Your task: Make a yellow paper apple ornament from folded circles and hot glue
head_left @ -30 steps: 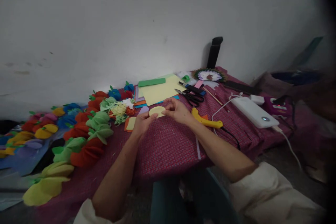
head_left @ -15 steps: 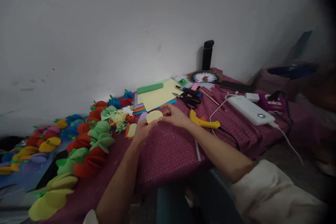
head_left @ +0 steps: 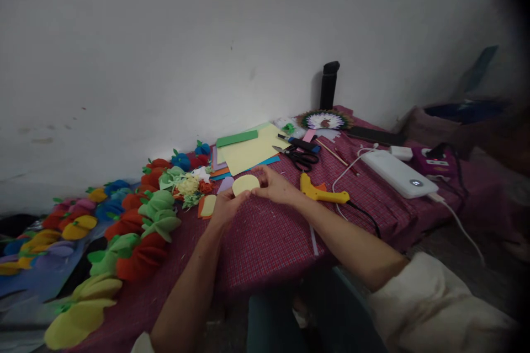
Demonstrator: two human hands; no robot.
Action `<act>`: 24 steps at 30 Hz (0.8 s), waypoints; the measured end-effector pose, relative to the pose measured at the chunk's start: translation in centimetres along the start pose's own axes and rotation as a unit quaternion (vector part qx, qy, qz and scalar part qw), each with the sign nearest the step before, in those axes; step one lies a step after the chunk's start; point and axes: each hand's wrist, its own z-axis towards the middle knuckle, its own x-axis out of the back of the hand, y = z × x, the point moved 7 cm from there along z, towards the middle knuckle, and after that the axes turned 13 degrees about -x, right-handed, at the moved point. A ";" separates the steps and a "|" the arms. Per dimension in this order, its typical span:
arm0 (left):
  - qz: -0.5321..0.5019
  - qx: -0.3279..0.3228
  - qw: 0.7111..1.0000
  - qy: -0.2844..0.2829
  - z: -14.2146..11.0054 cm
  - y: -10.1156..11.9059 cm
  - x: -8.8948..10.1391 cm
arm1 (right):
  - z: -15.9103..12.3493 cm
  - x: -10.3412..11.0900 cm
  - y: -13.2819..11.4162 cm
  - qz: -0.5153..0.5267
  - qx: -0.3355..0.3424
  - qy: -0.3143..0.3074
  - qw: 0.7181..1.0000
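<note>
A pale yellow paper circle [head_left: 245, 184] is held up between my two hands, over the front middle of the table. My left hand [head_left: 227, 204] pinches its lower left edge. The fingers of my right hand [head_left: 273, 185] are closed on its right edge. Whether the circle is one layer or several, I cannot tell. Just left of my left hand lie small orange and cream paper pieces [head_left: 207, 207] and a lilac piece [head_left: 224, 183]. A yellow hot glue gun [head_left: 323, 193] rests right of my right hand, its black cord trailing off.
Coloured paper sheets [head_left: 248, 151], black scissors [head_left: 298, 157] and a utility knife [head_left: 300, 143] lie behind my hands. Paper pumpkins [head_left: 143, 253] in several colours crowd the left side. A white power bank [head_left: 397, 174] and purple power strip [head_left: 434, 162] with cables occupy the right.
The paper circle is tipped slightly more toward the camera, and the right-hand fingers have shifted a little along its edge. The view has moved slightly; both hands keep hold.
</note>
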 end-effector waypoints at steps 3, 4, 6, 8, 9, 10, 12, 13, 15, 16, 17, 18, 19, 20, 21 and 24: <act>-0.007 -0.011 1.000 -0.008 0.1 0.1 -0.2 | 0.0 0.0 0.0 0.004 -0.003 0.001 1.000; -0.012 -0.013 1.000 -0.009 0.1 0.1 -0.3 | 0.0 0.0 0.0 0.002 -0.004 0.007 1.000; -0.017 -0.012 1.000 -0.006 0.1 0.1 -0.3 | 0.1 0.1 0.0 -0.002 -0.006 0.015 1.000; -0.013 -0.010 1.000 0.003 0.0 0.1 -0.2 | 0.1 0.1 0.1 0.005 -0.012 0.011 1.000; -0.009 -0.010 1.000 0.006 0.0 0.0 -0.1 | 0.2 0.0 0.1 0.010 -0.014 0.007 1.000; -0.006 -0.009 1.000 0.008 -0.1 -0.1 -0.1 | 0.2 -0.1 0.1 0.014 -0.014 0.003 1.000; -0.004 -0.009 1.000 0.008 -0.1 -0.3 -0.1 | 0.2 -0.1 0.2 0.016 -0.010 0.005 1.000; -0.004 -0.008 1.000 0.006 -0.1 -0.5 -0.2 | 0.3 -0.1 0.2 0.012 -0.008 0.009 1.000; -0.005 -0.008 1.000 0.004 0.0 -0.8 -0.2 | 0.3 0.0 0.2 0.000 -0.002 0.019 1.000; -0.005 -0.009 1.000 0.003 0.0 -0.9 -0.2 | 0.3 0.1 0.2 -0.003 0.001 0.023 1.000; -0.004 -0.010 1.000 0.003 0.1 -1.0 -0.2 | 0.2 0.2 0.1 -0.006 0.004 0.027 1.000; -0.002 -0.012 1.000 0.004 0.2 -1.1 -0.1 | 0.2 0.3 -0.1 -0.007 0.005 0.031 0.999; 0.001 -0.014 1.000 0.005 0.2 -1.1 0.0 | 0.1 0.4 -0.2 -0.006 0.003 0.033 0.999; 0.005 -0.015 1.000 0.005 0.3 -1.2 0.2 | 0.1 0.6 -0.4 -0.004 -0.001 0.033 0.999; 0.011 -0.015 1.000 0.006 0.4 -1.2 0.4 | 0.0 0.7 -0.6 -0.002 -0.006 0.029 1.000; 0.027 -0.010 1.000 0.002 0.6 -1.4 1.0 | -0.2 1.1 -1.2 0.003 -0.009 0.019 1.000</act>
